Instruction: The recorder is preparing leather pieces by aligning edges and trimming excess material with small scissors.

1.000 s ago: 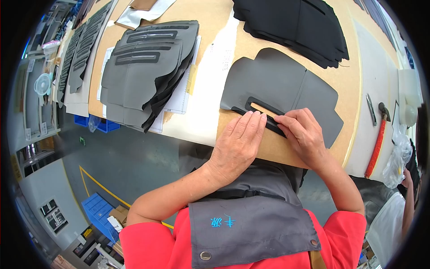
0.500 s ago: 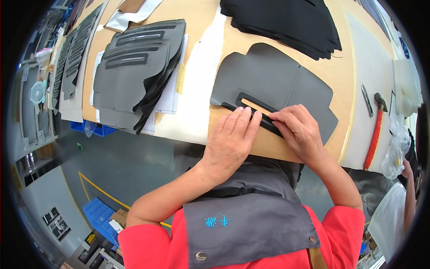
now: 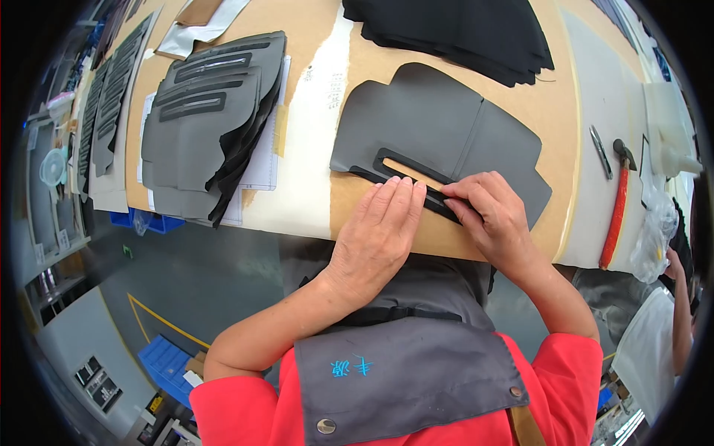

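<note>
A grey panel (image 3: 416,111) of leather-like sheet lies on the table before me, with a long narrow slot bordered by black strip (image 3: 399,159). Along the slot's near side runs a black edge (image 3: 440,209) that looks folded or raised. My left hand (image 3: 379,230) lies on this edge, fingers stretched out side by side and fingertips pressing down. Just to its right, my right hand (image 3: 491,212) pinches the same black edge between thumb and forefinger. Part of the slot is hidden under the fingers.
Grey slotted panels (image 3: 201,141) are stacked at the left, over white paper sheets (image 3: 260,165). Black pieces (image 3: 461,33) are piled at the back. On the right lie a red-handled hammer (image 3: 616,212), a pen-like metal tool (image 3: 601,152) and a clear plastic bag (image 3: 654,238). Another person's arm (image 3: 680,312) shows far right.
The whole view has shifted slightly, so the table and panel appear farther left and higher. Both hands stay on the black edge, a touch farther right along it.
</note>
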`<act>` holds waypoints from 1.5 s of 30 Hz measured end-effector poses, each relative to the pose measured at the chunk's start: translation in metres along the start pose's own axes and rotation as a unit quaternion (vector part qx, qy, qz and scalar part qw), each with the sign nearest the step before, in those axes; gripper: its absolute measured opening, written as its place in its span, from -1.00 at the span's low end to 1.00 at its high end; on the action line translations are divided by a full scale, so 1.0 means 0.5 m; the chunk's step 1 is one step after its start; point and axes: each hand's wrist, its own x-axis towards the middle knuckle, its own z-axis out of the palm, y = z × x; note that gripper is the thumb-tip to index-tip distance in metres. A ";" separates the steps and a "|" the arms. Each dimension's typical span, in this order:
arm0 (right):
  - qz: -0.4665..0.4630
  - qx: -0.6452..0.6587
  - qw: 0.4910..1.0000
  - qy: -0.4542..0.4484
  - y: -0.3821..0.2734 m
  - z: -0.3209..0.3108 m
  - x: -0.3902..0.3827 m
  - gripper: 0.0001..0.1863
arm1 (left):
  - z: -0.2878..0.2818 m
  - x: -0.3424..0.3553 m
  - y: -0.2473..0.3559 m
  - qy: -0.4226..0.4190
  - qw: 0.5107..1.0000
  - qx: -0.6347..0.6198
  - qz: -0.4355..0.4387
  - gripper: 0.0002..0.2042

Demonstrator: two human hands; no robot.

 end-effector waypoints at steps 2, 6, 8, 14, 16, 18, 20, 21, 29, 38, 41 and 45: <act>-0.009 -0.002 1.000 0.013 0.006 0.010 -0.005 -0.76 | 0.002 -0.001 -0.002 0.007 1.000 -0.019 -0.012 -0.47; -0.064 -0.047 0.996 0.030 0.015 0.014 -0.012 -0.68 | -0.004 0.003 -0.002 0.000 0.999 -0.040 -0.019 -0.46; -0.106 -0.078 0.991 0.020 0.017 0.009 -0.010 -0.66 | -0.005 0.002 -0.002 -0.004 0.999 -0.044 -0.016 -0.46; -0.184 -0.126 0.975 0.013 0.022 0.007 -0.008 -0.60 | -0.004 0.004 0.004 -0.002 0.999 -0.048 0.006 -0.48; -0.182 -0.121 0.976 0.012 0.022 0.008 -0.011 -0.60 | 0.002 -0.002 0.008 -0.003 0.999 -0.035 0.008 -0.48; -0.107 -0.053 0.993 0.022 0.027 0.011 -0.020 -0.58 | 0.003 -0.003 0.010 -0.004 1.000 -0.024 0.011 -0.49; -0.103 -0.050 0.993 0.026 0.028 0.010 -0.027 -0.57 | 0.000 -0.002 0.012 -0.007 1.000 -0.024 0.015 -0.49; -0.102 -0.044 0.993 0.032 0.029 0.011 -0.028 -0.56 | 0.000 -0.002 0.011 -0.007 1.000 -0.024 0.016 -0.49; -0.173 -0.107 0.979 0.004 0.027 -0.003 -0.030 -0.56 | -0.002 -0.001 0.014 -0.007 0.999 -0.036 0.023 -0.47; -0.167 -0.093 0.982 -0.001 0.034 -0.001 -0.031 -0.55 | 0.003 -0.005 0.013 -0.005 0.998 -0.054 0.024 -0.46; -0.141 -0.057 0.988 0.002 0.037 -0.001 -0.033 -0.56 | 0.003 -0.006 0.013 -0.008 0.998 -0.057 0.026 -0.46; -0.137 -0.057 0.989 -0.016 0.032 -0.007 -0.030 -0.54 | 0.004 -0.006 0.012 -0.010 0.998 -0.063 0.023 -0.46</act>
